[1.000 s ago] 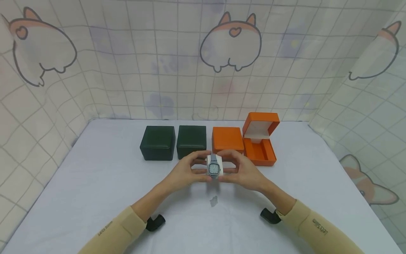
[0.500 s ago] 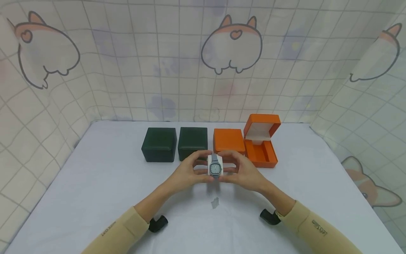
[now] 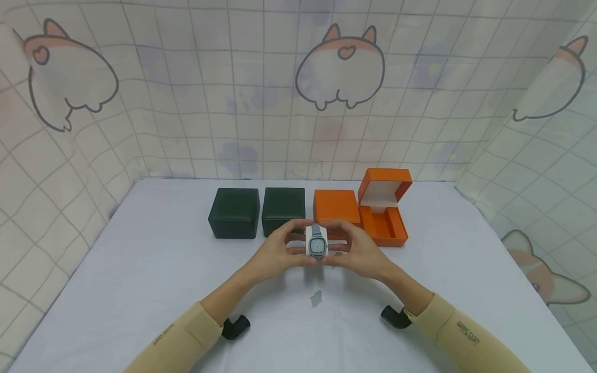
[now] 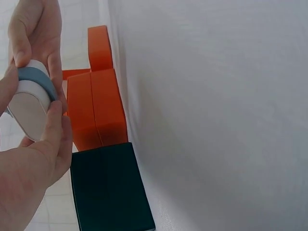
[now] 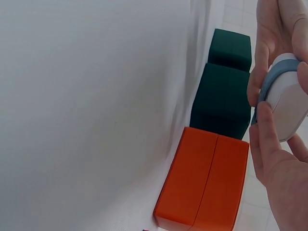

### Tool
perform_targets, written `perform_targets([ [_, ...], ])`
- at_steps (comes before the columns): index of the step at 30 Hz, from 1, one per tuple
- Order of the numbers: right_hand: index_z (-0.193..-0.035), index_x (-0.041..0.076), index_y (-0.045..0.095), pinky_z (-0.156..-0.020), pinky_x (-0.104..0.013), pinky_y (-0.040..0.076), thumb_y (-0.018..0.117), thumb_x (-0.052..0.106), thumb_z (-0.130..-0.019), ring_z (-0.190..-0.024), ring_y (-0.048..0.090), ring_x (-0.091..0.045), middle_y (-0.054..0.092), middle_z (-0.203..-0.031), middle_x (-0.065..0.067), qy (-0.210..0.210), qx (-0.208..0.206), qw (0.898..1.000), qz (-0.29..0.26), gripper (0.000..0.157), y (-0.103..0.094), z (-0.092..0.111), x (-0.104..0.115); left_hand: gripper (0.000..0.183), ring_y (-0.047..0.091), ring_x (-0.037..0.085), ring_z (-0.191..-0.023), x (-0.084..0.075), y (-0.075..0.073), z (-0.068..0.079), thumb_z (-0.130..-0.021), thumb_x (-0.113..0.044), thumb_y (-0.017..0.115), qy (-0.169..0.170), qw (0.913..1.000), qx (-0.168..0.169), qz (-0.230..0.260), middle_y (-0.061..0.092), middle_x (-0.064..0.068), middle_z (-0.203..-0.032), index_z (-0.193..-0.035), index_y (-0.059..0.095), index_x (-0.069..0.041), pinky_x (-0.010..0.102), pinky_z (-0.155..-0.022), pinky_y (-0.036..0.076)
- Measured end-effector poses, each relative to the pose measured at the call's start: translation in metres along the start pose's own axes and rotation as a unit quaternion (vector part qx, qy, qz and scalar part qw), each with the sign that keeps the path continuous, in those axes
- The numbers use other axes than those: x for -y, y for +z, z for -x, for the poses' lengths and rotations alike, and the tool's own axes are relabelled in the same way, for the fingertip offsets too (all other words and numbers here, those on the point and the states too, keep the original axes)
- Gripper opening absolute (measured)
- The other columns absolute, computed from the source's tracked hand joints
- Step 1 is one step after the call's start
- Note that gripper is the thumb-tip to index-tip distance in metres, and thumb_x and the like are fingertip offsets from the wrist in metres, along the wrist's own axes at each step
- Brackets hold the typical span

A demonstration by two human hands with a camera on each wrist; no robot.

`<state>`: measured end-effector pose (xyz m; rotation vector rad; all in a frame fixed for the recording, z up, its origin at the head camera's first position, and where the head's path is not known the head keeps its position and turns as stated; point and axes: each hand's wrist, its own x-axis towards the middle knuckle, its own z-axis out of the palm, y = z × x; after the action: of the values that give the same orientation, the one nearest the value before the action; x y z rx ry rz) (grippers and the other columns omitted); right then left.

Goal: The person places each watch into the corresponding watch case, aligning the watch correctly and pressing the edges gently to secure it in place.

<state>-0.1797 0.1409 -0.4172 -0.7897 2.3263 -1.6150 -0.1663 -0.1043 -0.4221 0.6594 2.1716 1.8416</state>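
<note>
A wristwatch (image 3: 317,245) with a blue-grey strap (image 4: 38,79) sits wrapped round a white watch cushion (image 5: 287,103). Both hands hold it between them above the table, dial facing the head camera. From the left side, my left hand (image 3: 279,249) pinches the cushion and strap edge between thumb and fingers. My right hand (image 3: 358,251) does the same from the right. Just beyond the hands, an orange box (image 3: 337,203) stands with its lid down. To its right is an orange box with raised lid (image 3: 383,228), showing a white lid lining and an orange compartment.
Two closed dark green boxes (image 3: 234,212) stand left of the orange ones, the nearer green box (image 3: 283,210) just behind the left hand. A small grey patch (image 3: 316,298) lies on the white table (image 3: 154,269). A patterned curtain (image 3: 261,93) encloses the back and sides.
The hands and watch hold almost the same place, with the watch tipped or raised very slightly. The head view has shifted a little. The boxes have not moved.
</note>
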Motion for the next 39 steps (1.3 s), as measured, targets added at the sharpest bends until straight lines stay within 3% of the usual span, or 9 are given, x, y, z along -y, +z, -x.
perform_targets([
  [6,-0.145,0.009,0.05,-0.1,-0.041,0.053,0.085,0.008,-0.085,-0.126,0.057,-0.031,0.053,-0.143,-0.008,0.003,0.002,1.0,-0.01,0.069,-0.001,-0.001,-0.001,0.081,0.049,0.036,-0.131,-0.001,0.001,0.0,-0.085,-0.006,0.085,0.006,1.0,0.006,-0.001,0.041,0.01,-0.153,-0.153,0.042,-0.007,0.034,-0.103,0.05],
  [16,-0.146,0.01,0.05,-0.098,-0.033,0.053,0.084,0.008,-0.087,-0.13,0.053,-0.037,0.053,-0.143,-0.008,-0.001,0.008,1.0,-0.029,0.068,-0.005,0.001,-0.004,0.082,0.044,0.03,-0.137,-0.004,0.005,0.003,-0.083,-0.012,0.088,0.021,0.9986,-0.003,-0.048,0.04,0.004,-0.154,-0.153,0.045,-0.015,0.036,-0.104,0.05],
  [24,-0.147,0.01,0.05,-0.099,-0.036,0.053,0.083,0.009,-0.088,-0.131,0.053,-0.04,0.052,-0.144,-0.01,-0.001,0.008,1.0,-0.03,0.067,-0.006,0.0,-0.008,0.066,0.042,0.027,-0.137,-0.004,0.008,0.002,-0.085,-0.012,0.086,0.057,0.9961,-0.012,-0.067,0.043,0.005,-0.15,-0.145,0.057,-0.017,0.049,-0.103,0.05],
  [29,-0.147,0.008,0.049,-0.1,-0.042,0.053,0.083,0.01,-0.088,-0.13,0.053,-0.041,0.052,-0.145,-0.013,0.002,0.008,0.999,-0.034,0.068,-0.005,0.0,-0.006,0.059,0.045,0.026,-0.134,-0.002,0.009,0.002,-0.087,-0.013,0.084,0.061,0.9963,-0.02,-0.058,0.044,0.005,-0.149,-0.141,0.061,-0.017,0.052,-0.103,0.049],
  [39,-0.146,0.01,0.05,-0.098,-0.039,0.054,0.083,0.01,-0.088,-0.13,0.054,-0.039,0.053,-0.143,-0.013,0.01,0.004,0.999,-0.03,0.067,-0.003,0.0,-0.005,0.052,0.053,0.027,-0.128,-0.002,0.011,0.001,-0.09,-0.013,0.081,0.059,0.9955,-0.033,-0.066,0.046,0.004,-0.146,-0.139,0.063,-0.017,0.035,-0.1,0.052],
])
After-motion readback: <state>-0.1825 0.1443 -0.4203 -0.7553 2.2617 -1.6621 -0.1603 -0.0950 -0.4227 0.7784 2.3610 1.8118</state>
